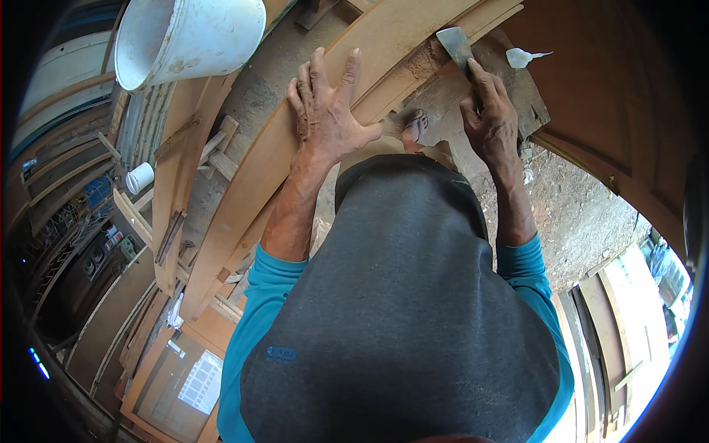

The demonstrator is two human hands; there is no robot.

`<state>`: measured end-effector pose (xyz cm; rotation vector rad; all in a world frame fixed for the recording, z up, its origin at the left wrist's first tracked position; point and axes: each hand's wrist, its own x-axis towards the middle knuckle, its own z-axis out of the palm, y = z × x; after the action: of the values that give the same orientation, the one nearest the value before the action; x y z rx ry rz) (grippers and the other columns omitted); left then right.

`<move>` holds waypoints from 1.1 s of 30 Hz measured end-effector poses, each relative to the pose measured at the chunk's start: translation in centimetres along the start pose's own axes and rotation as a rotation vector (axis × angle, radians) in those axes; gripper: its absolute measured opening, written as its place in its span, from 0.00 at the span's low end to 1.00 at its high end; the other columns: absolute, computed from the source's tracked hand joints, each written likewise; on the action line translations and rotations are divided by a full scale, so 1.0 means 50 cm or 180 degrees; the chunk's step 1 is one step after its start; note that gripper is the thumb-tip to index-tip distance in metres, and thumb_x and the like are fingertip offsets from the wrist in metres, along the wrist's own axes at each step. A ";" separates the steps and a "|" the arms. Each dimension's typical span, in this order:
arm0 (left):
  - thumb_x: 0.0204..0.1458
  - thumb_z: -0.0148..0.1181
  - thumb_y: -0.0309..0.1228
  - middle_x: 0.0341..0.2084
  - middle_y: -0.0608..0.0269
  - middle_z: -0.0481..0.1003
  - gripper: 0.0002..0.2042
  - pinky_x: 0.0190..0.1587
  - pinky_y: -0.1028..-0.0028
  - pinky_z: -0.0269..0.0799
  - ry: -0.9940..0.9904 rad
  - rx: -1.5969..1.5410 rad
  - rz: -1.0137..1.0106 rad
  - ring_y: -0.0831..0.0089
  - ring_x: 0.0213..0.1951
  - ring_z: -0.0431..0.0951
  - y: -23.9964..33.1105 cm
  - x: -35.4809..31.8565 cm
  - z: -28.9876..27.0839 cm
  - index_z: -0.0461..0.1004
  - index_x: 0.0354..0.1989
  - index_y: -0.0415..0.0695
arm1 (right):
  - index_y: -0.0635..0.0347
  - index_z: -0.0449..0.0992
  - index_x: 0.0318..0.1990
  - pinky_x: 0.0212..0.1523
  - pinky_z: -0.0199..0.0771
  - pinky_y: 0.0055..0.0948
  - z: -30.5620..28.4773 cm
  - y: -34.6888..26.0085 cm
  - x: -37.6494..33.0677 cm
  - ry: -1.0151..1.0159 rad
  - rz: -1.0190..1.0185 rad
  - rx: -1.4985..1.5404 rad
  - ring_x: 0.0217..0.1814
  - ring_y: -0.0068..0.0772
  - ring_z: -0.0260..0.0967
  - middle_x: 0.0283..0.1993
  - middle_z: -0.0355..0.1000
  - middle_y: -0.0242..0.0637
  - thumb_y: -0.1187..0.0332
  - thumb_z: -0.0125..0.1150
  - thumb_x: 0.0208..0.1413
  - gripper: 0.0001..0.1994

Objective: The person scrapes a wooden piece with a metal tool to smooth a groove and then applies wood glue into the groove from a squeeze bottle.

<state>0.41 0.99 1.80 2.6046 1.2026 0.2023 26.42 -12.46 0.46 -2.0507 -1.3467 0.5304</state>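
Observation:
My left hand [327,111] lies with spread fingers on a long wooden board [255,159] that runs diagonally across the view. In my right hand [490,114] is a putty knife [455,46] with a broad, flat metal blade, its handle mostly hidden by my fingers. The blade points up and to the left, close to a narrower strip of wood [402,80] that carries brownish dust or filler. Right of the blade, a small white bottle with a thin nozzle [519,58] lies on a worn wooden surface [523,96].
A large white bucket [214,44] stands at the upper left, with a small white cup [139,178] below it. A brown wooden panel [591,81] fills the upper right. More planks [605,332] lean at the lower right. My sandalled foot [416,125] shows beneath the boards.

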 end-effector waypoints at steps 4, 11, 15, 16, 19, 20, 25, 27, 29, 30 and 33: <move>0.28 0.83 0.50 0.75 0.36 0.54 0.64 0.73 0.34 0.50 -0.0002 0.0028 0.0001 0.37 0.73 0.57 0.001 0.000 0.002 0.59 0.84 0.61 | 0.53 0.75 0.73 0.55 0.85 0.44 0.015 0.001 -0.008 0.0064 -0.0577 -0.0247 0.57 0.51 0.82 0.61 0.79 0.44 0.77 0.66 0.61 0.30; 0.29 0.83 0.50 0.74 0.35 0.53 0.63 0.74 0.34 0.49 -0.0015 0.0050 -0.0031 0.36 0.73 0.56 0.002 0.000 -0.001 0.60 0.84 0.60 | 0.55 0.74 0.75 0.49 0.83 0.34 0.018 0.013 -0.014 0.0402 -0.0392 0.0151 0.45 0.36 0.78 0.56 0.78 0.43 0.83 0.63 0.62 0.33; 0.29 0.83 0.49 0.74 0.35 0.54 0.63 0.74 0.34 0.49 -0.0023 0.0013 -0.0038 0.36 0.73 0.56 0.002 0.000 0.002 0.60 0.84 0.60 | 0.50 0.77 0.73 0.53 0.84 0.37 0.018 0.028 -0.017 0.0331 -0.0522 -0.0073 0.51 0.41 0.81 0.60 0.78 0.45 0.82 0.64 0.60 0.32; 0.29 0.83 0.49 0.74 0.35 0.54 0.63 0.74 0.34 0.49 -0.0021 0.0022 -0.0038 0.36 0.73 0.56 0.002 0.000 0.001 0.60 0.84 0.60 | 0.48 0.78 0.73 0.54 0.84 0.38 0.017 0.028 -0.017 0.0228 -0.0639 -0.0218 0.53 0.43 0.82 0.60 0.78 0.45 0.82 0.64 0.60 0.32; 0.29 0.82 0.49 0.74 0.35 0.54 0.63 0.74 0.34 0.49 -0.0036 0.0010 -0.0035 0.36 0.74 0.56 0.003 0.000 0.002 0.60 0.84 0.61 | 0.43 0.79 0.71 0.57 0.85 0.41 0.006 0.027 -0.016 0.0070 -0.0848 -0.0575 0.58 0.47 0.81 0.61 0.79 0.44 0.80 0.65 0.60 0.32; 0.29 0.82 0.49 0.74 0.35 0.54 0.63 0.74 0.34 0.49 -0.0046 0.0002 -0.0045 0.36 0.74 0.56 0.002 0.000 0.000 0.60 0.84 0.61 | 0.42 0.80 0.71 0.58 0.85 0.42 0.004 0.032 -0.008 0.0122 -0.0841 -0.0623 0.59 0.46 0.81 0.61 0.79 0.43 0.79 0.66 0.59 0.31; 0.29 0.82 0.48 0.75 0.35 0.53 0.63 0.75 0.34 0.48 -0.0036 0.0030 -0.0020 0.36 0.74 0.55 0.001 0.000 0.001 0.60 0.84 0.61 | 0.42 0.80 0.70 0.59 0.85 0.43 -0.008 0.053 0.017 0.0233 -0.0755 -0.0679 0.60 0.49 0.81 0.61 0.79 0.43 0.79 0.66 0.58 0.31; 0.29 0.82 0.48 0.75 0.35 0.53 0.63 0.75 0.34 0.48 -0.0051 0.0017 -0.0039 0.36 0.75 0.55 0.002 0.000 -0.002 0.59 0.84 0.61 | 0.42 0.80 0.70 0.59 0.85 0.43 -0.013 0.055 0.021 0.0221 -0.0678 -0.0546 0.61 0.50 0.81 0.61 0.79 0.43 0.79 0.66 0.58 0.31; 0.29 0.82 0.48 0.75 0.35 0.53 0.63 0.75 0.34 0.48 -0.0070 0.0026 -0.0044 0.36 0.75 0.55 0.003 0.001 -0.001 0.59 0.84 0.61 | 0.42 0.80 0.70 0.59 0.85 0.44 -0.015 0.060 0.026 0.0202 -0.0639 -0.0477 0.61 0.50 0.81 0.61 0.79 0.43 0.79 0.66 0.58 0.31; 0.29 0.82 0.48 0.75 0.35 0.53 0.63 0.75 0.34 0.48 -0.0080 0.0032 -0.0050 0.36 0.75 0.55 0.003 0.001 0.000 0.59 0.84 0.61 | 0.42 0.80 0.70 0.59 0.85 0.44 -0.015 0.064 0.029 0.0189 -0.0637 -0.0474 0.61 0.50 0.81 0.61 0.79 0.43 0.78 0.66 0.58 0.31; 0.29 0.82 0.48 0.75 0.35 0.53 0.63 0.75 0.34 0.48 -0.0061 0.0025 -0.0054 0.36 0.74 0.55 0.003 0.001 -0.002 0.59 0.84 0.61 | 0.43 0.80 0.70 0.58 0.85 0.44 -0.013 0.063 0.031 0.0229 -0.0649 -0.0465 0.61 0.50 0.81 0.61 0.79 0.43 0.78 0.66 0.59 0.30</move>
<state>0.53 0.96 1.96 2.5961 1.2211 0.1691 29.58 -12.12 -1.22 -1.9954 -1.5687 0.2739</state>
